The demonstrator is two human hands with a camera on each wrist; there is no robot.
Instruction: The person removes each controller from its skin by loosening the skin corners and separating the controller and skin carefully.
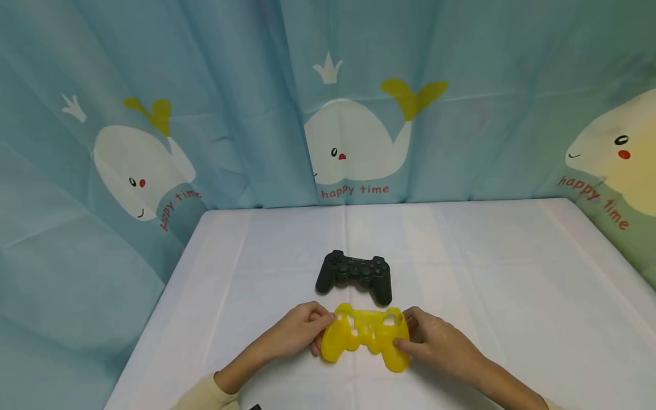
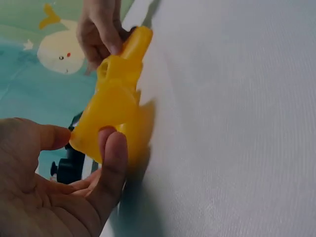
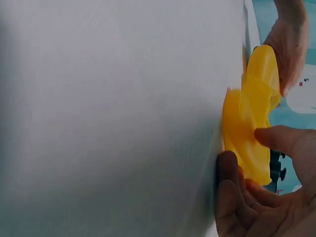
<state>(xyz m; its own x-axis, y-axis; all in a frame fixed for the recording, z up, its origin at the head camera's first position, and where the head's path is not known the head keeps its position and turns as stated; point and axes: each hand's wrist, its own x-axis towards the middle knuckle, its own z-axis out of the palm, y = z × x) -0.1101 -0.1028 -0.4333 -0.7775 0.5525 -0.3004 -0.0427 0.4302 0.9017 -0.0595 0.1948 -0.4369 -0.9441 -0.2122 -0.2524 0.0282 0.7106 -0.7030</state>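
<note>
A yellow silicone controller cover (image 1: 368,337) lies near the table's front edge, held at both ends. My left hand (image 1: 299,329) pinches its left grip between thumb and fingers, and my right hand (image 1: 435,340) pinches the right grip. The left wrist view shows the cover (image 2: 116,101) edge-on with my left hand (image 2: 74,180) curled round its near end. The right wrist view has the cover (image 3: 249,131) between my right thumb and fingers (image 3: 256,168). A black game controller (image 1: 355,275) sits on the table just behind the cover, untouched.
A white cloth covers the table (image 1: 512,285). A blue curtain with whale prints (image 1: 353,148) hangs behind and along both sides. A small dark object (image 1: 254,406) peeks in at the bottom edge.
</note>
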